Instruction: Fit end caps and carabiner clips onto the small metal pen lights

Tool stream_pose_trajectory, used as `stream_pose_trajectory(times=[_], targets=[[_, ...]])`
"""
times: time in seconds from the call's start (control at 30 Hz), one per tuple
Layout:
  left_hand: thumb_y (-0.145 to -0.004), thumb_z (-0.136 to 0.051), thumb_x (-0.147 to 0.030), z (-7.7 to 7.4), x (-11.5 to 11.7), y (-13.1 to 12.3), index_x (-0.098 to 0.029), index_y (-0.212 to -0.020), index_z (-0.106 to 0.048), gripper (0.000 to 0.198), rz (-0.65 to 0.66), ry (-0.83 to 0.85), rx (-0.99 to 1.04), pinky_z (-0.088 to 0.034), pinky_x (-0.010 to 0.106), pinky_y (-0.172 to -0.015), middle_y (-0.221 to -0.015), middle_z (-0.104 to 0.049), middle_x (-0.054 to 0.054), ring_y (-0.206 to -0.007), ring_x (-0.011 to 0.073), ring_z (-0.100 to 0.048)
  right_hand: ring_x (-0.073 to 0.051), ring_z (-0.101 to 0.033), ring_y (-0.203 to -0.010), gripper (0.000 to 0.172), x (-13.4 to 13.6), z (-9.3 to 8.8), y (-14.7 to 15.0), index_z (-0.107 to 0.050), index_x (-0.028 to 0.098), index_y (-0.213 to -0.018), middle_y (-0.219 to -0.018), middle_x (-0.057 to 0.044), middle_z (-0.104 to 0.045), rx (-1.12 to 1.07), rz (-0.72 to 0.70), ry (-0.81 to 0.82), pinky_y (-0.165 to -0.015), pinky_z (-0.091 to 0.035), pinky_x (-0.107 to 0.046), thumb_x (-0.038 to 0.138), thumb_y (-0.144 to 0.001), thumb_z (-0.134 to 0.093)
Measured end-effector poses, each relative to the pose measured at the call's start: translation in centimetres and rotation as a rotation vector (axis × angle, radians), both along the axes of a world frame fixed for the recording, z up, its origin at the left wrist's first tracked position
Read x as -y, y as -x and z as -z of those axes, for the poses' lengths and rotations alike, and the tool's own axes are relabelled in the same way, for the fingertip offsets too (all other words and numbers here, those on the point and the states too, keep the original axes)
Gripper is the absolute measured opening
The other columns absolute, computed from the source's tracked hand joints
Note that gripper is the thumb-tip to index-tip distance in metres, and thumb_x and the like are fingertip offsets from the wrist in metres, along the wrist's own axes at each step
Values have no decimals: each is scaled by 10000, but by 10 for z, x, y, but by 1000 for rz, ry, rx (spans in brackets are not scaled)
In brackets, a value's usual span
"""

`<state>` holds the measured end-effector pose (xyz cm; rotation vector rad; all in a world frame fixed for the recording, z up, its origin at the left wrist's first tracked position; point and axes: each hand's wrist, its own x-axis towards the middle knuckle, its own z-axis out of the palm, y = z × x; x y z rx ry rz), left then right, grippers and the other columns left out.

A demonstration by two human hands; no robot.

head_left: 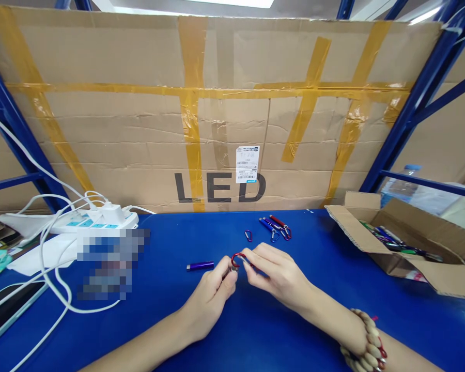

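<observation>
Between my two hands, above the blue table, is a red carabiner [238, 254]. My left hand [213, 295] pinches something small and metallic at the carabiner's left end, mostly covered by the fingers. With thumb and fingers, my right hand [275, 271] grips the carabiner's right side. Left of the hands lies a purple cylinder with a metal end [200, 266]. Beyond them rests a small loose purple carabiner [248, 235]. Beside it is a group of blue, purple and red cylinders [273, 226] with carabiners attached.
An open cardboard box [397, 258] with pen-like items stands at the right. White cables and a power strip [96, 221] take up the left, with a dark flat device [13, 312] nearer. A large taped carton [139, 129] walls off the back, between blue metal posts [406, 111].
</observation>
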<state>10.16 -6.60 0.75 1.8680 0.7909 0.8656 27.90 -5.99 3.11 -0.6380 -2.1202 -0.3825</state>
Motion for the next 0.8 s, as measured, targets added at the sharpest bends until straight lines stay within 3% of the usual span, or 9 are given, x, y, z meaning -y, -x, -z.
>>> stream_pose_trajectory(times=[0.3,0.37,0.47,0.57,0.63,0.7,0.8], targets=[[-943,-262,-415,-3,2,-1,-208,-739,-376,312,-70,-47,30,-288,248,-515,-579,-360,-53,-518,115,-328,-137,-515,-616,171,-3,9,-1,-589,137,-1012,-706,-46,-584,7,-32,116,-578,-471,-255,173,-904,-461],[-941,-270,-383,-6,1,0,-210,-739,-385,291,-97,-56,21,-306,245,-531,-580,-376,-52,-526,118,-352,-138,-521,-631,177,-5,10,-2,-598,141,-1009,-723,-48,-578,-6,-61,229,-585,-475,-253,189,-904,-464],[-919,-344,-341,-12,-3,1,-207,-697,-426,272,-117,-74,-21,-339,242,-569,-600,-429,-40,-562,127,-409,-133,-555,-696,206,-6,9,-3,-599,179,-1055,-792,-41,-587,-38,-139,530,-640,-499,-245,196,-888,-481],[-871,-455,-287,-15,-8,2,-202,-687,-500,207,-125,-98,-67,-371,247,-616,-666,-519,-15,-641,149,-477,-126,-585,-789,443,-4,7,-2,-476,205,-1260,-935,-41,-602,-122,-247,809,-746,-519,-262,183,-824,-550],[-845,-494,-257,-13,-10,3,-207,-754,-523,108,-123,-106,-85,-395,250,-638,-716,-570,-6,-681,160,-517,-116,-582,-758,521,-3,6,0,-412,194,-1326,-932,-36,-608,-146,-264,926,-725,-524,-261,219,-826,-557],[-843,-495,-244,-9,-12,2,-220,-842,-481,28,-116,-108,-94,-420,246,-641,-735,-593,-15,-685,157,-550,-109,-570,-701,431,-3,5,1,-466,185,-1294,-883,-31,-625,-130,-228,987,-668,-514,-250,276,-874,-508],[-848,-474,-238,-4,-13,2,-235,-917,-380,117,-129,-131,-122,-443,244,-624,-705,-584,-39,-650,146,-566,-99,-564,-633,326,-5,2,1,-594,167,-1159,-852,-39,-649,-137,-168,996,-605,-490,-231,328,-904,-470]])
